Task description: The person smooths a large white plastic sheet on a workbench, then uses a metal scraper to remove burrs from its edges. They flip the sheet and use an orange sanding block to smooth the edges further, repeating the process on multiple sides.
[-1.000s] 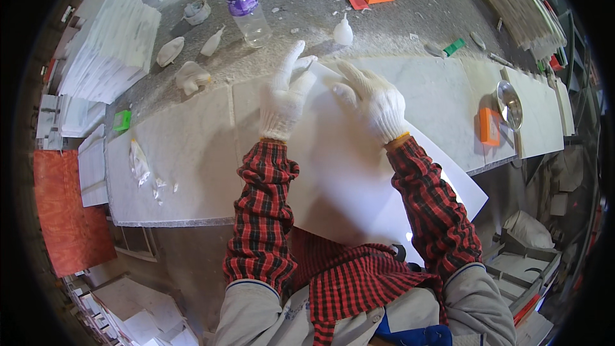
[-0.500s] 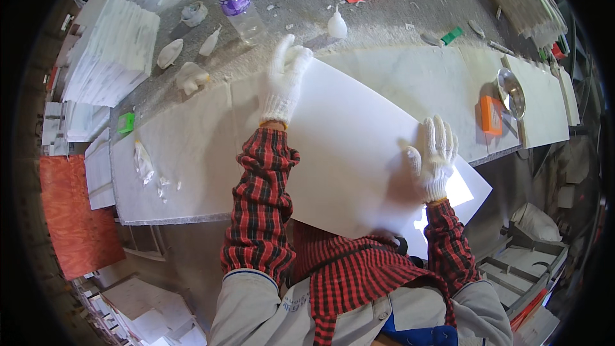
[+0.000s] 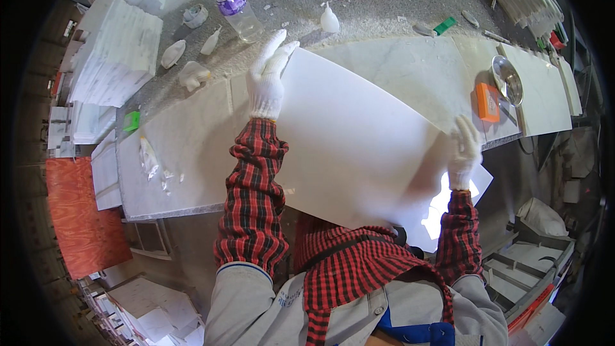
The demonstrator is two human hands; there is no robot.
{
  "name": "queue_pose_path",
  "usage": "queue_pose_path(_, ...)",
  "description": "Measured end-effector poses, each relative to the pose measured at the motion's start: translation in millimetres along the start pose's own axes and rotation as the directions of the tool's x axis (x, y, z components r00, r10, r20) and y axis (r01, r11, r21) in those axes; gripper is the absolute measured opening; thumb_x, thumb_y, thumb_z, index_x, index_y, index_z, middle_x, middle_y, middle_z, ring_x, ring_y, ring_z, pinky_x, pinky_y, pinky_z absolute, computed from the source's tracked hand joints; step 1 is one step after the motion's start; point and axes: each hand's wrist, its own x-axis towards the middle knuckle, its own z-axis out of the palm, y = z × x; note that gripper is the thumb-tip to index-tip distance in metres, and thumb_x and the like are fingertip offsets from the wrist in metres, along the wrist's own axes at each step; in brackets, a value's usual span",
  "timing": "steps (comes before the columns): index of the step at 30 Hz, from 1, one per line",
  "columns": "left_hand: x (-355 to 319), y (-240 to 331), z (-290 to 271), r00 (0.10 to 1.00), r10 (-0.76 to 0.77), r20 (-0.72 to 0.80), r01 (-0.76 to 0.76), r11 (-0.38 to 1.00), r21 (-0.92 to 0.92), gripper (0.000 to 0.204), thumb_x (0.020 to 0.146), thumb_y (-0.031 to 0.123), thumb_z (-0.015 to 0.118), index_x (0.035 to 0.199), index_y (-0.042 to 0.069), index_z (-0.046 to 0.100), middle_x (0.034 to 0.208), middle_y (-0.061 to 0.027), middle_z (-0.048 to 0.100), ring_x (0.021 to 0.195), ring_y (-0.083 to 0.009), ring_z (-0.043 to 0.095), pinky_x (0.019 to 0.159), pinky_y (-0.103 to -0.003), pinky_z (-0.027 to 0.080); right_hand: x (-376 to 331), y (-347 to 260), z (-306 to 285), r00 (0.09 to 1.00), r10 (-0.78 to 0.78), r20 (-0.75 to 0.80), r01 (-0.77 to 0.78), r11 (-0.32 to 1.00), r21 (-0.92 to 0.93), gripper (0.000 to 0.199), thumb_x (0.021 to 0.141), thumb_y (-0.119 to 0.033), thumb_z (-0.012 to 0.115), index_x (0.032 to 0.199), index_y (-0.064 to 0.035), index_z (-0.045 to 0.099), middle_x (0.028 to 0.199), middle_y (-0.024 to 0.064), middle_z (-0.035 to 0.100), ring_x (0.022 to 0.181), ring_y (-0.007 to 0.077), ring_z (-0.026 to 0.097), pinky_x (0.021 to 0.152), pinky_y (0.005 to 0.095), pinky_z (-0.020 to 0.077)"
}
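A large white rectangular slab point(image 3: 359, 134) is lifted at an angle over the marble workbench point(image 3: 192, 147). My left hand point(image 3: 269, 77), in a white glove, grips its far upper-left corner. At the slab's right edge, off the bench side, my gloved right hand point(image 3: 464, 150) holds it. Both sleeves are red plaid. A second white sheet point(image 3: 448, 202) shows just beneath the slab near my right hand.
A plastic bottle with a purple label point(image 3: 236, 9), white bits and a cone point(image 3: 329, 20) lie on the grey surface behind. An orange block point(image 3: 487, 101) and a metal bowl point(image 3: 507, 80) sit at the right. Stacked white tiles point(image 3: 115, 57) stand left; an orange board point(image 3: 80, 218) is below left.
My right hand left the slab's far edge and slid down to its right edge. The slab has lifted and tilted toward me, and my left hand stayed on the far corner.
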Motion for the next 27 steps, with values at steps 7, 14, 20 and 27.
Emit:
queue_pose_path(7,0.3,-9.1,-8.9,0.992,0.113,0.065,-0.119,0.988,0.100,0.041,0.100,0.023,0.044,0.116,-0.002,0.074,0.144,-0.0188,0.056,0.140,-0.0259,0.047,0.119,-0.037,0.030,8.9,60.4,-45.5,0.846,0.520,-0.118,-0.451,0.816,0.361,0.029,0.101,-0.013,0.061,0.125,0.0031,0.067,0.118,0.0107,0.070,0.109,0.0159,0.064,0.098,0.0298,0.0497)
queue_pose_path(14,3.5,-19.8,-9.6,0.994,0.041,0.097,-0.046,0.998,0.048,0.050,0.106,0.032,0.037,0.140,-0.001,0.055,0.142,-0.0215,0.056,0.137,-0.0255,0.050,0.118,-0.039,0.032,34.8,97.6,-67.6,0.774,0.614,-0.158,-0.514,0.753,0.410,0.038,0.101,-0.016,0.059,0.134,0.0036,0.060,0.125,0.0121,0.067,0.111,0.0163,0.064,0.096,0.0293,0.0504)
queue_pose_path(20,7.7,-32.4,-2.8,0.995,-0.053,0.084,0.061,0.993,-0.098,0.056,0.108,0.038,0.034,0.152,0.003,0.039,0.138,-0.0238,0.059,0.131,-0.0260,0.055,0.114,-0.039,0.036,65.1,112.9,-78.0,0.870,0.479,-0.115,-0.493,0.844,-0.213,0.059,0.093,-0.045,0.061,0.145,-0.0167,0.055,0.130,0.0192,0.066,0.114,0.0322,0.066,0.097,0.0391,0.0486)
queue_pose_path(27,13.5,-41.9,-5.0,0.995,-0.076,0.063,0.083,0.990,-0.115,0.056,0.108,0.039,0.035,0.152,0.004,0.040,0.138,-0.0201,0.060,0.129,-0.0251,0.057,0.111,-0.038,0.040,84.3,136.2,-73.7,0.886,0.464,-0.012,-0.432,0.813,-0.390,0.064,0.092,-0.053,0.057,0.148,-0.0211,0.050,0.131,0.0218,0.063,0.117,0.0390,0.062,0.097,0.0472,0.0475)
